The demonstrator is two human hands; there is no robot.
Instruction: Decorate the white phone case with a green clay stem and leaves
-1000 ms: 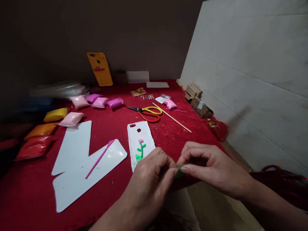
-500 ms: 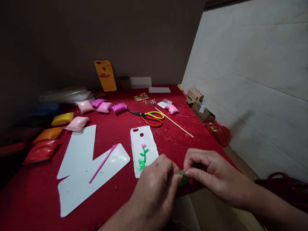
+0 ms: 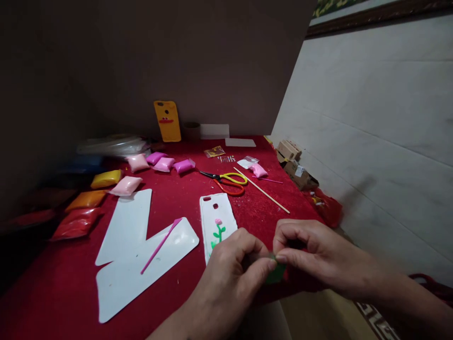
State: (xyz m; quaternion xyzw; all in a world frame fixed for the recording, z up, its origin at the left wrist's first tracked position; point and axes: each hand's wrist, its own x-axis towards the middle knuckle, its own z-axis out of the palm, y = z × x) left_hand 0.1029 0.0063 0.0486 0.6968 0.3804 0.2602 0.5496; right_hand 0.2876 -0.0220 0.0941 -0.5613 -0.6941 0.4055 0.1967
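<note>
My left hand (image 3: 237,274) and my right hand (image 3: 311,252) meet near the table's front edge. Both pinch the top of a small green packet (image 3: 276,274), which hangs below my fingertips and is partly hidden by them. Just beyond my left hand lies a white phone case (image 3: 226,208) with a pink flower on a green stem (image 3: 218,231); my left hand covers its lower right part.
Scissors (image 3: 226,182) and a wooden stick (image 3: 262,190) lie beyond the case. White boards (image 3: 123,283) with a pink tool (image 3: 159,248) are at left, beside colored clay packets (image 3: 78,223). A yellow case (image 3: 167,123) stands at the back.
The view has shifted, so the table's things appear slightly lower and further right. Both hands still pinch the green packet; my left thumb lies more extended along its top.
</note>
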